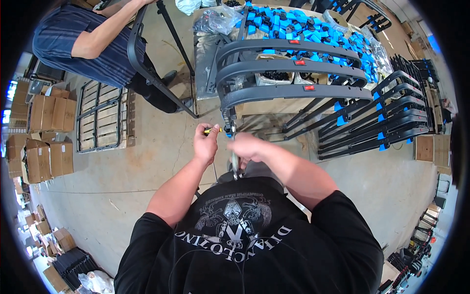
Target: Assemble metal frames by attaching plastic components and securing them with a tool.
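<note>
Three dark grey curved frames (293,99) with small red inserts stand in front of me, one behind another. At the nearest frame's lower left end, my left hand (205,146) is closed around a small yellow-and-black handled tool (212,130). Its tip is next to a dark fitting with a bit of blue (228,130). Close to that fitting is my right hand (247,147), partly smeared by motion, with its fingers curled. A light metal tool (235,164) runs down beside the right hand; whether the fingers grip it I cannot tell.
Blue plastic parts (298,29) cover a worktable, with boxes of dark hardware (273,76) below. More frames (391,115) lean at the right. A person (95,46) holds another frame at the left, near a wooden pallet (100,120) and cardboard boxes (49,115).
</note>
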`<state>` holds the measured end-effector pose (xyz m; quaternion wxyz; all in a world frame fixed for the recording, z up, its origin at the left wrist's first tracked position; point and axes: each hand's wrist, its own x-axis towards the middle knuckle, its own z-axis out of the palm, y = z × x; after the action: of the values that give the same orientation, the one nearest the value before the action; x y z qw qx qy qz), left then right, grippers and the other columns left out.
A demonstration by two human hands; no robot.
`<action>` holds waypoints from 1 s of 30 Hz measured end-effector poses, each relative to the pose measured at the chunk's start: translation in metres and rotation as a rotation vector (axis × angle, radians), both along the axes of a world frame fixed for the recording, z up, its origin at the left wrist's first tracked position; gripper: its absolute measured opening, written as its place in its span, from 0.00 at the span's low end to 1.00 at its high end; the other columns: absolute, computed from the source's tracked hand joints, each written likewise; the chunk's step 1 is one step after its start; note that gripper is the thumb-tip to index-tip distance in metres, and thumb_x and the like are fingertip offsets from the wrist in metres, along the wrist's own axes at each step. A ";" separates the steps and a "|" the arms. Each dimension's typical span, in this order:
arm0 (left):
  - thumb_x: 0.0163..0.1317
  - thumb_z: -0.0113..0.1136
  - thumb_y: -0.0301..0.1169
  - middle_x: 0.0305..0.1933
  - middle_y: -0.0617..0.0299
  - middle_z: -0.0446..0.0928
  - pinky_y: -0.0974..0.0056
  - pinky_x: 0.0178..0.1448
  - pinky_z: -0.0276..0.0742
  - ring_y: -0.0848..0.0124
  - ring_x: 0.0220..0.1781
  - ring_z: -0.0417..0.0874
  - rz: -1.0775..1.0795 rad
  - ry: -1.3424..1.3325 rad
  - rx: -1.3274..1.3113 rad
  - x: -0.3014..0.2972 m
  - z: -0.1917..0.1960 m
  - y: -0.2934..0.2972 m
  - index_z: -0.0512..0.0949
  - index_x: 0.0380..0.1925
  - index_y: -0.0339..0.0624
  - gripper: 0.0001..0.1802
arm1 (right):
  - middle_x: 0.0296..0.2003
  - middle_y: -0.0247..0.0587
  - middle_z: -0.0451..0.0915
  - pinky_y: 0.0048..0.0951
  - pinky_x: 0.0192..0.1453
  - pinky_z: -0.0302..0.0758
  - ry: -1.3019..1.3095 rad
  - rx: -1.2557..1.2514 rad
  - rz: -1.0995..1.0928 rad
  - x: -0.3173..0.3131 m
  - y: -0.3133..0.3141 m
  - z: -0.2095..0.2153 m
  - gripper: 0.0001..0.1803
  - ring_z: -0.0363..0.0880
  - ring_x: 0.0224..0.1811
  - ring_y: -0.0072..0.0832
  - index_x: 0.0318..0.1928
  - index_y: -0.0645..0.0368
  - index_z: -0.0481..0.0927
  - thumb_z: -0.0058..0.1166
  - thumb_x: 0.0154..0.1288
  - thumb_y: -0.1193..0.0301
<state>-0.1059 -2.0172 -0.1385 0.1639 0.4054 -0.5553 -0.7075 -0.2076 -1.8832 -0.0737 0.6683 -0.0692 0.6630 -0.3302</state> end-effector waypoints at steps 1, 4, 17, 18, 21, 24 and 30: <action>0.70 0.65 0.35 0.19 0.71 0.66 0.71 0.15 0.52 0.82 0.15 0.60 0.006 0.003 0.046 0.003 0.002 0.003 0.71 0.40 0.50 0.11 | 0.35 0.52 0.83 0.48 0.23 0.80 -0.215 -0.069 -0.234 -0.007 0.003 0.008 0.18 0.86 0.28 0.45 0.49 0.66 0.74 0.53 0.69 0.64; 0.70 0.65 0.35 0.19 0.71 0.66 0.71 0.15 0.53 0.82 0.15 0.60 -0.011 0.026 0.038 0.003 0.001 0.005 0.71 0.40 0.50 0.11 | 0.28 0.44 0.79 0.44 0.18 0.76 -0.003 -0.131 -0.088 0.004 0.011 -0.020 0.15 0.79 0.21 0.38 0.44 0.63 0.76 0.55 0.67 0.64; 0.71 0.65 0.33 0.20 0.71 0.67 0.71 0.16 0.53 0.82 0.15 0.60 0.013 0.009 0.024 0.003 -0.002 0.001 0.71 0.39 0.49 0.09 | 0.37 0.57 0.83 0.52 0.22 0.78 0.567 -0.105 0.067 0.012 0.004 -0.030 0.22 0.84 0.24 0.46 0.45 0.77 0.76 0.53 0.68 0.64; 0.71 0.65 0.33 0.20 0.71 0.67 0.71 0.16 0.53 0.82 0.15 0.60 0.012 0.030 0.064 0.000 0.004 0.001 0.71 0.39 0.49 0.10 | 0.37 0.56 0.83 0.51 0.22 0.79 0.022 -0.020 -0.042 0.007 0.001 0.008 0.21 0.84 0.23 0.45 0.45 0.76 0.75 0.54 0.68 0.64; 0.71 0.65 0.33 0.19 0.71 0.67 0.70 0.16 0.52 0.82 0.15 0.60 0.020 0.032 0.081 0.009 0.004 0.007 0.71 0.39 0.49 0.10 | 0.32 0.50 0.82 0.51 0.26 0.81 -0.212 -0.121 -0.261 -0.003 0.011 0.013 0.15 0.83 0.24 0.44 0.43 0.68 0.75 0.54 0.68 0.66; 0.71 0.65 0.33 0.19 0.71 0.67 0.70 0.15 0.52 0.82 0.15 0.60 -0.034 0.026 0.051 -0.013 0.003 0.011 0.71 0.39 0.49 0.10 | 0.34 0.51 0.82 0.53 0.27 0.82 1.065 -0.149 0.149 0.017 0.024 -0.112 0.15 0.83 0.22 0.45 0.42 0.71 0.76 0.50 0.71 0.67; 0.70 0.65 0.33 0.19 0.72 0.66 0.71 0.15 0.52 0.82 0.14 0.60 0.006 -0.002 0.083 0.004 0.011 0.008 0.71 0.40 0.49 0.10 | 0.35 0.55 0.82 0.47 0.22 0.80 -0.205 -0.109 -0.247 -0.003 0.013 0.015 0.14 0.83 0.25 0.43 0.44 0.65 0.75 0.52 0.70 0.65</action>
<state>-0.1015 -2.0092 -0.1272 0.1485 0.4144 -0.5243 -0.7289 -0.2110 -1.8705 -0.0592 0.6818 0.0106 0.5760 -0.4508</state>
